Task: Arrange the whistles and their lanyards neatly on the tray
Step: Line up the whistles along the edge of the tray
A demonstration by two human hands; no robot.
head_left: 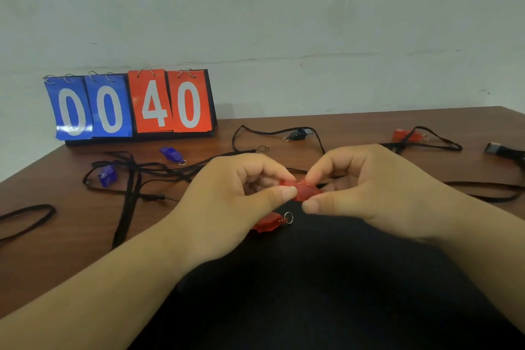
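Pinches a red whistle (304, 191) from both ends over the near middle of the table (355, 128). Grips its left end between thumb and forefinger of the left hand (233, 199), and its right end between thumb and forefinger of the right hand (366, 187), other fingers curled in. Holds it clear of the wood, just above the far rim of a black surface (326, 278) at the near edge; cannot tell whether that is the tray.

Just below the left thumb, on that rim, a second red whistle (268, 224), its metal ring (288, 218) pointing right.

Toward the left edge, a blue whistle (172, 154) near the scoreboard (133, 105), and another blue whistle (107, 175) lying among tangled black lanyards (133, 176).

Near the far edge, middle, a black whistle (299, 133) on a looped cord. Toward the far right corner, a third red whistle (406, 135) with a cord across it. At the right edge, a dark object (502, 150) with a pale end, cut off by the frame.

At the far left corner, the scoreboard upright, reading 00 in blue and 40 in red.
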